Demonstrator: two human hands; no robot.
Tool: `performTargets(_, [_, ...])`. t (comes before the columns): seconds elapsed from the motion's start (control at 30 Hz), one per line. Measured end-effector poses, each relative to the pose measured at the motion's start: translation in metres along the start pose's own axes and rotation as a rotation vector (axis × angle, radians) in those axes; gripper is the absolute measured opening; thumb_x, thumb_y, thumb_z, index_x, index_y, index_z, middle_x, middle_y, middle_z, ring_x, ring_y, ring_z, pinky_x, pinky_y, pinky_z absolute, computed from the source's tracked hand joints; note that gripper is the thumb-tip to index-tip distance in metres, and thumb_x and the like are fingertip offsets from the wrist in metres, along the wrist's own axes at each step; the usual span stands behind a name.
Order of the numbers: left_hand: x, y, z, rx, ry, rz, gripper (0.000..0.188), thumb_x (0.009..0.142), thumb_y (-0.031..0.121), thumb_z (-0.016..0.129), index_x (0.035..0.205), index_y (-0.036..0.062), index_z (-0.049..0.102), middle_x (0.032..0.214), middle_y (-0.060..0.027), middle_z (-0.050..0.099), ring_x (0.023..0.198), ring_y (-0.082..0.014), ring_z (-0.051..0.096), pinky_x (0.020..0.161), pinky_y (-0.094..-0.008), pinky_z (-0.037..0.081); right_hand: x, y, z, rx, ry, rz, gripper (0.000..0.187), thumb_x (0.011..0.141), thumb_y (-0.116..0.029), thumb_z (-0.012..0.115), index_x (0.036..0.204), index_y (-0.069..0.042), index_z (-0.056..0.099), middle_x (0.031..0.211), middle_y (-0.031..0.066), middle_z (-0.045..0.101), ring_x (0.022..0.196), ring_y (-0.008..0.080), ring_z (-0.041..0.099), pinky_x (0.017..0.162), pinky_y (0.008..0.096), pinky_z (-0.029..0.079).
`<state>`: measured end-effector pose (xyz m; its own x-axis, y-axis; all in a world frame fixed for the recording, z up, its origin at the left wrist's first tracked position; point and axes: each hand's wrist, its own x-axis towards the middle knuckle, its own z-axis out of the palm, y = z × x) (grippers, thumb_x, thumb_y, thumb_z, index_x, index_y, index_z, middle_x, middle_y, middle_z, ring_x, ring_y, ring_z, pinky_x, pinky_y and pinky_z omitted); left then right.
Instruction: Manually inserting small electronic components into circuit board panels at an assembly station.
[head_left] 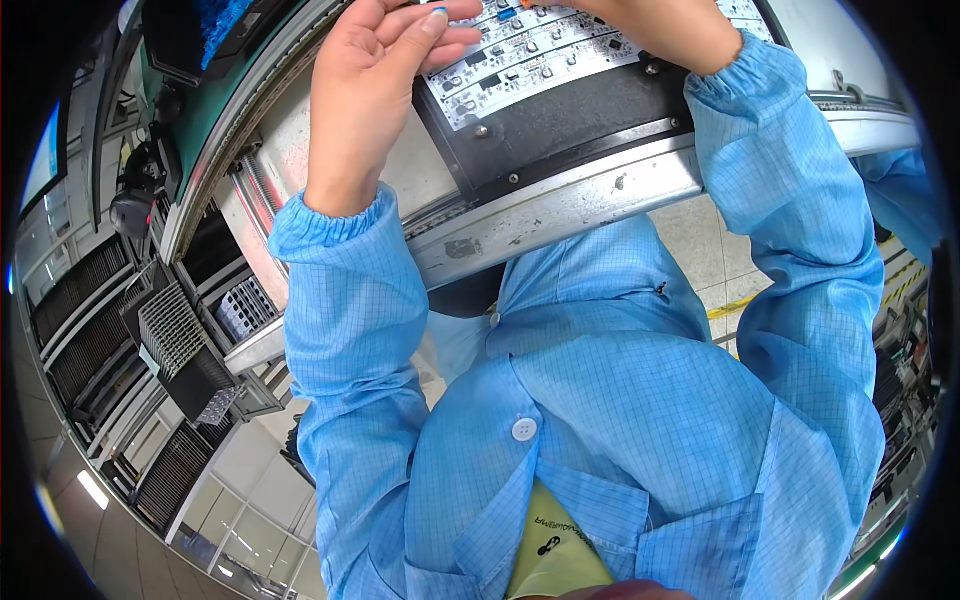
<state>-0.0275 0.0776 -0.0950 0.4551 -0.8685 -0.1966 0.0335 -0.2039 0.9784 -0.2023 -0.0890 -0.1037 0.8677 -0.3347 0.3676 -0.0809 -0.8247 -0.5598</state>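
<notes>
One flat white circuit panel (540,65) on black plate (570,125), strips running near-left to far-right. Left hand (372,70): fingers half-curled over its left edge, hold unclear. Right hand (675,28): far-right side, fingertips unseen, grip untellable.

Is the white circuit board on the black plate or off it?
On: the circuit board lies over the black plate, whose dark surface shows past its edge.

Circuit boards (545,72) smooth, white-faced, dotted with small glossy components (531,46); the black plate (570,125) under them matt, lightly scuffed, set with shiny metal screws (481,131). Front rail (560,225) bare metal, dull silver sheen, marred by dark rough patches. Jacket (620,390) thin woven cloth, softly creased; its button (524,429) smooth, plastic-looking.
</notes>
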Motion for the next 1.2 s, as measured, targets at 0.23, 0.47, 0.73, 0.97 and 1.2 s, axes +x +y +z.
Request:
performTargets(0.23, [0.0, 0.002, 0.001, 0.017, -0.017, -0.057, 0.029, 0.106, 0.01, 0.056, 0.131, -0.0047, 0.057, 0.113, -0.0142, 0.071, 0.091, -0.0127, 0.07, 0.082, -0.0224, 0.057, 0.0, 0.003, -0.003, -0.036, 0.01, -0.022, 0.011, 0.083, -0.012, 0.08, 0.09, -0.005, 0.077, 0.087, 0.0126, 0.073, 0.088, 0.0344, 0.065, 0.082, 0.0431, 0.052])
performTargets(0.47, [0.0, -0.005, -0.003, 0.038, -0.06, -0.013, 0.027, 0.109, 0.011, 0.05, 0.13, -0.0037, 0.06, 0.1, -0.0057, 0.065, 0.079, -0.0086, 0.063, 0.073, -0.0198, 0.052, -0.002, 0.002, -0.005, -0.039, 0.038, 0.011, 0.012, 0.084, -0.015, 0.08, 0.091, -0.005, 0.077, 0.087, 0.0125, 0.073, 0.087, 0.0338, 0.065, 0.081, 0.0424, 0.052])
performTargets(0.73, [0.031, -0.061, -0.015, -0.687, -0.591, 0.514, 0.031, 0.11, 0.014, 0.048, 0.132, -0.0046, 0.06, 0.095, -0.0015, 0.061, 0.075, -0.0066, 0.059, 0.068, -0.0187, 0.047, -0.002, 0.002, -0.004, -0.012, -0.001, -0.007, 0.011, 0.084, -0.015, 0.079, 0.09, -0.005, 0.077, 0.088, 0.013, 0.073, 0.086, 0.0343, 0.066, 0.08, 0.0422, 0.052])
performTargets(0.97, [0.002, -0.011, -0.001, 0.081, -0.044, 0.063, 0.034, 0.109, 0.013, 0.053, 0.134, -0.0078, 0.061, 0.094, 0.0004, 0.061, 0.073, -0.0044, 0.056, 0.064, -0.017, 0.044, -0.003, 0.008, -0.009, -0.052, -0.017, -0.036, 0.011, 0.082, -0.014, 0.079, 0.09, -0.006, 0.077, 0.089, 0.0117, 0.073, 0.085, 0.0333, 0.066, 0.077, 0.0423, 0.054])
performTargets(1.2, [-0.001, -0.029, -0.013, 0.046, -0.042, 0.198, 0.031, 0.107, 0.018, 0.057, 0.13, 0.0023, 0.069, 0.096, -0.0007, 0.071, 0.071, -0.0028, 0.056, 0.063, -0.0182, 0.045, -0.012, 0.001, -0.003, -0.531, -0.037, -0.289, 0.018, 0.084, -0.013, 0.073, 0.101, -0.012, 0.078, 0.091, 0.0041, 0.07, 0.082, 0.0243, 0.068, 0.071, 0.0361, 0.056])
